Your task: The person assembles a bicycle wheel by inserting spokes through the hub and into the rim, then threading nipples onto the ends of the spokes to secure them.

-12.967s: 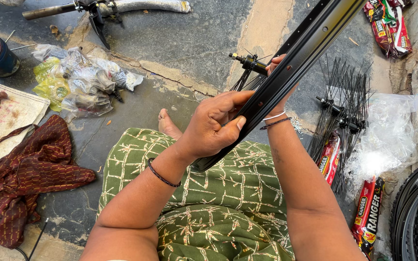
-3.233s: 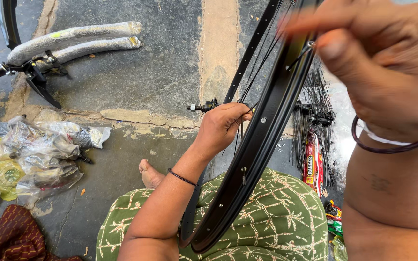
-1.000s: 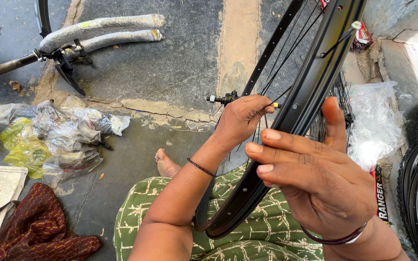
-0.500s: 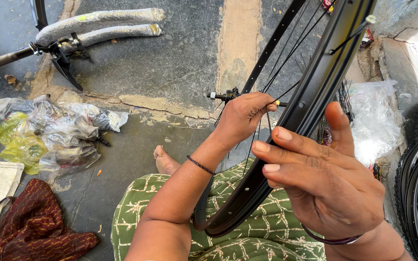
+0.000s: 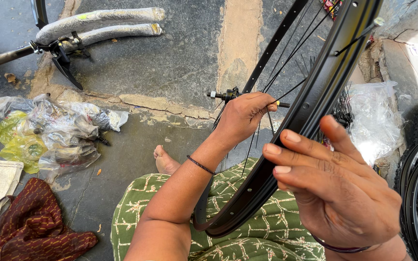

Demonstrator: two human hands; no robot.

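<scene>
Head cam: left hand [image 5: 243,116] fingers grip hub [image 5: 231,94] w/ spokes; right hand [image 5: 337,186] fingers loosely spread beside black rim [image 5: 310,111].

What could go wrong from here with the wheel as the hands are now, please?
1. The right hand is open beside the rim rather than gripping it, so the rim, propped on the lap, might tip or roll.
2. The left hand sits at the hub among loose spokes; their ends could poke fingers or tangle.
3. A bare foot lies under the rim and could be struck if it drops.
</scene>
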